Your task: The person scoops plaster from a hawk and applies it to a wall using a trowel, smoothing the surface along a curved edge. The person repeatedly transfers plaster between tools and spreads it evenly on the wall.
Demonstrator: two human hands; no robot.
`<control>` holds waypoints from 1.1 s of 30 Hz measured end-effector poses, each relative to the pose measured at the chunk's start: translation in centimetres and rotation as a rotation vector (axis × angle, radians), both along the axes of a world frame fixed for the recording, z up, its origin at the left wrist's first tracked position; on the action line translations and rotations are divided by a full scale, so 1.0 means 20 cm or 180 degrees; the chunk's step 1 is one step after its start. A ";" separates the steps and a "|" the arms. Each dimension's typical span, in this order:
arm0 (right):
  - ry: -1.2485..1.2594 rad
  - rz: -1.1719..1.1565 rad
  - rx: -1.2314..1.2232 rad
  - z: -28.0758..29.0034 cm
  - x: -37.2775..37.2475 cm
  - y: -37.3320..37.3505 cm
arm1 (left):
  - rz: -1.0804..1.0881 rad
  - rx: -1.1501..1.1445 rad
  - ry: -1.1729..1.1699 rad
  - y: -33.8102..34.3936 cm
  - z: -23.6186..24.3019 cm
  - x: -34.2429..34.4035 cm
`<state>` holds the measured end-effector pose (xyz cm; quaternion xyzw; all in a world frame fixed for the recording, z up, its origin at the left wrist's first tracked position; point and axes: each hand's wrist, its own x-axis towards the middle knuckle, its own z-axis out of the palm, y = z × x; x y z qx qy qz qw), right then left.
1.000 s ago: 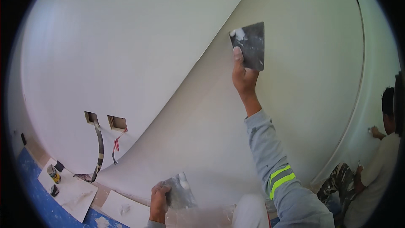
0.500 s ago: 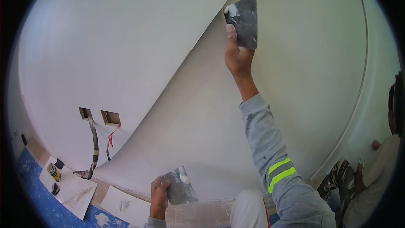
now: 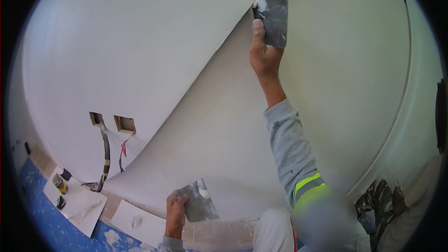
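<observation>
The dark putty blade [image 3: 275,21] stood beside the wall corner [image 3: 204,67], pinched by the right hand [image 3: 265,58]; the left hand [image 3: 175,210] gripped a second blade [image 3: 199,205] bearing white compound [image 3: 204,193]. Corner filling appeared underway; the next stroke likely required even pressure.

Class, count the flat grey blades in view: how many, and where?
2. One blade is in the raised right hand; the other blade is in the left hand, lower down. Others may be hidden.

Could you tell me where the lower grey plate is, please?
The plate is in the left hand, low in the head view, left of the pale knee.
</observation>
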<state>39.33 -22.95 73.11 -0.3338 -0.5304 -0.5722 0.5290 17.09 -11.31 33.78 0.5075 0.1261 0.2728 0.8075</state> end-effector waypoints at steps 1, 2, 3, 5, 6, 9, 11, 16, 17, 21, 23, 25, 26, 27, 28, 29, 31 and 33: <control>0.0012 -0.0033 0.0009 0.00 0.00 0.01 | -0.0007 0.0017 0.0016 0.00 0.00 0.00; 0.0048 -0.0034 -0.0019 -0.01 -0.01 0.01 | 0.0002 0.0008 0.0012 0.00 0.00 0.00; 0.0085 -0.0033 -0.0046 -0.01 -0.01 0.01 | 0.0011 0.0000 0.0009 0.01 -0.01 0.00; 0.0069 -0.0039 -0.0105 -0.02 -0.01 0.01 | -0.0009 0.0002 0.0004 0.01 -0.01 0.00; 0.0016 -0.0035 -0.0138 -0.02 0.01 0.02 | -0.0029 0.0011 0.0004 0.01 0.00 0.00; 0.0325 -0.0241 -0.0373 -0.06 0.02 0.01 | 0.0006 0.0014 -0.0015 0.01 0.00 0.00; 0.0453 -0.0384 -0.0473 -0.07 0.04 0.02 | 0.0023 0.0027 -0.0043 0.01 -0.01 0.00; 0.0308 -0.0490 -0.0418 -0.11 0.01 0.06 | 0.0030 0.0119 -0.0074 0.02 -0.02 0.00; 0.0406 -0.0464 -0.0464 -0.12 -0.01 0.06 | 0.0025 0.0117 -0.0057 0.02 -0.02 0.00; 0.0572 -0.0448 -0.0518 -0.15 -0.03 0.07 | 0.0035 0.0136 -0.0010 0.03 -0.01 0.00; 0.0546 -0.0507 -0.0520 -0.16 -0.02 0.07 | 0.0014 0.0158 -0.0022 0.03 -0.03 0.01; 0.0537 -0.0543 -0.0554 -0.18 -0.02 0.08 | -0.0025 0.0185 -0.0057 0.04 -0.04 0.01; 0.0537 -0.0548 -0.0568 -0.18 -0.02 0.08 | 0.0008 0.0199 -0.0068 0.04 -0.05 0.01; 0.0546 -0.0528 -0.0578 -0.19 -0.03 0.08 | 0.0043 0.0214 -0.0078 0.04 -0.05 0.01; 0.0557 -0.0505 -0.0588 -0.20 -0.03 0.09 | 0.0081 0.0230 -0.0086 0.04 -0.05 0.01; 0.0574 -0.0448 -0.0556 -0.21 -0.03 0.10 | 0.0070 0.0247 -0.0096 0.04 -0.05 0.01; 0.0604 -0.0394 -0.0521 -0.23 -0.03 0.11 | 0.0044 0.0282 -0.0127 0.04 -0.03 0.00; 0.0637 -0.0452 -0.0544 -0.24 -0.03 0.12 | 0.0048 0.0339 -0.0057 0.04 -0.02 0.00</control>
